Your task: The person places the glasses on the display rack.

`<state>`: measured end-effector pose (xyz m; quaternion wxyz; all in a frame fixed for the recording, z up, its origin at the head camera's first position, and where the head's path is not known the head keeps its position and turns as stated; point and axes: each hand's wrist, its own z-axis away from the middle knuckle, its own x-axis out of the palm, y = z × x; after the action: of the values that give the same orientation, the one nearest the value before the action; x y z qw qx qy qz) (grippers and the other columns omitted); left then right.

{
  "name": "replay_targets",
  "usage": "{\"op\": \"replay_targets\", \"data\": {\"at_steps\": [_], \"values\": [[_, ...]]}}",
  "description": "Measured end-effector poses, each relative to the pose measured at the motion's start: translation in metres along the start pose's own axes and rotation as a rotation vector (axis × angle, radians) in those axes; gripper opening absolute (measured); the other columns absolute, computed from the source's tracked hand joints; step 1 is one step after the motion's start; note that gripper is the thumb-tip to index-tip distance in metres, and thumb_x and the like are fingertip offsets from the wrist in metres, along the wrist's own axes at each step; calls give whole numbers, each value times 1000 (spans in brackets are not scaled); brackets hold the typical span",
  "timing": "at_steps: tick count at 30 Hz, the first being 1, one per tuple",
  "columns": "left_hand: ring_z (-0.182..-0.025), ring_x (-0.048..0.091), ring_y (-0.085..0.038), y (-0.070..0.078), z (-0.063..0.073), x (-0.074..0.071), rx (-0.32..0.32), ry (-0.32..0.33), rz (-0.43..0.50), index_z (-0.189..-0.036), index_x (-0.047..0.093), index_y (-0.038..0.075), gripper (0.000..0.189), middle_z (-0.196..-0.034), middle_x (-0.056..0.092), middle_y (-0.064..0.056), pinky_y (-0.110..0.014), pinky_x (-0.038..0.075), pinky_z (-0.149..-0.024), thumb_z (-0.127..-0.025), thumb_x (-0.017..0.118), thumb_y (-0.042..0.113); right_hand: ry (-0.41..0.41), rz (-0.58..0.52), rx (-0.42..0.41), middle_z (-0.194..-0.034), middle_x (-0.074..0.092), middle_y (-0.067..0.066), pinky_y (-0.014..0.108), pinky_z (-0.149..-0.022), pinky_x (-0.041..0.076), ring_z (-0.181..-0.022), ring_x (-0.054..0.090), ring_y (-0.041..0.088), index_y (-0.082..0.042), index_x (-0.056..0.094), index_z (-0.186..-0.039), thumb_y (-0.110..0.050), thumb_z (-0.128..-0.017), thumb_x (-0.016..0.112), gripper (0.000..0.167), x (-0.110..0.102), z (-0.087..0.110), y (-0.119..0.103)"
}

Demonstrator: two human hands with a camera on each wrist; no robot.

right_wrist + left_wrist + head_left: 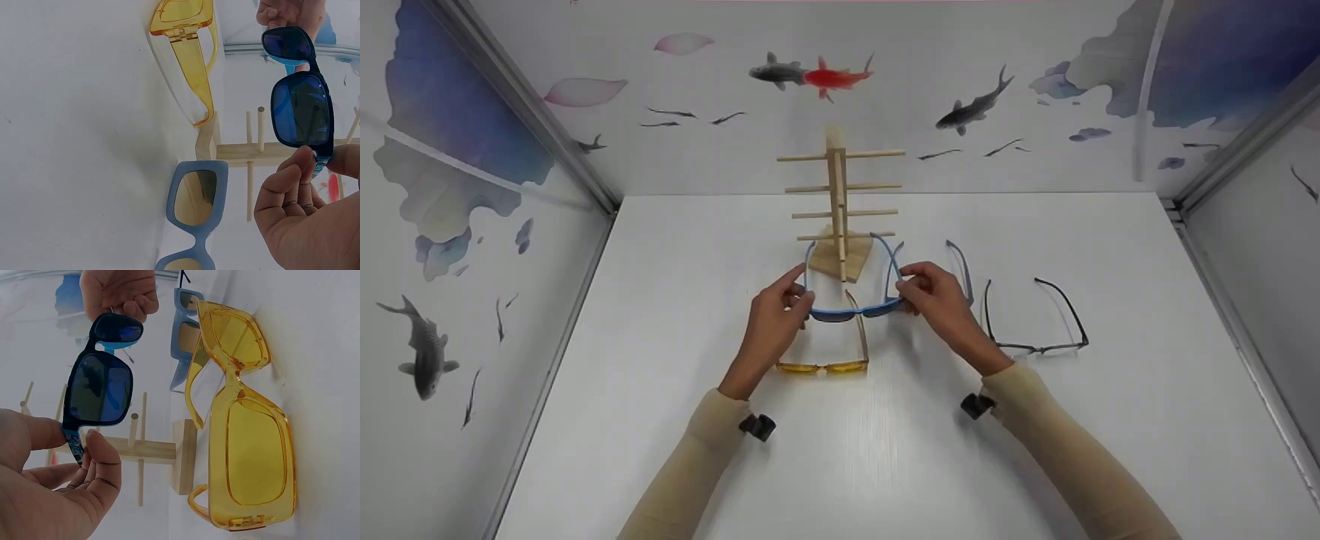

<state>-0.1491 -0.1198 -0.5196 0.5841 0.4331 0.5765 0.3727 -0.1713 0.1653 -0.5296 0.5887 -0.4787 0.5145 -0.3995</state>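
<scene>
beige sleeves (1076, 450), left hand (772, 313) and right hand (939, 301), fingertip grips on blue sunglasses (101, 385)

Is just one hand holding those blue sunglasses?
No, the left hand and the right hand each grip one side of the blue sunglasses.

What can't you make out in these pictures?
Right wrist view: one lens of the gray-blue sunglasses, mostly cut off by the bottom edge.
Same view: front of the yellow sunglasses, mostly cut off by the top edge.
Left wrist view: markings on the held blue sunglasses, too small to read.
Head view: the gray-blue front, mostly behind the right hand.
</scene>
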Motion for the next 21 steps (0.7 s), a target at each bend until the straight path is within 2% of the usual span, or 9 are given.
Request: {"op": "replay_targets", "data": {"at_steps": [7,15,21], "values": [[-78,67,-20,-2,-6,-3,-20,22,21,-160,54,0,54,-106,72,-16,-24,56,-64,-108,66,7,5,4,-14,-99,74,11,31,-75,59,-97,66,52,4,68,-136,-16,-108,70,35,4,-5,-2],[-76,67,-16,-6,-17,-3,-49,57,115,-159,54,-3,54,-111,73,-22,-23,59,-67,-107,68,4,32,1,-14,-99,72,13,28,-73,57,-95,65,47,3,69,-134,-13,-107,69,31,8,-14,-3],[-79,69,-20,-9,-22,-3,-57,68,123,-158,57,-1,53,-112,73,-22,-22,59,-69,-107,69,5,36,14,10,-100,72,12,32,-76,59,-95,66,43,-1,71,-132,-15,-108,69,28,9,-19,1]]}}
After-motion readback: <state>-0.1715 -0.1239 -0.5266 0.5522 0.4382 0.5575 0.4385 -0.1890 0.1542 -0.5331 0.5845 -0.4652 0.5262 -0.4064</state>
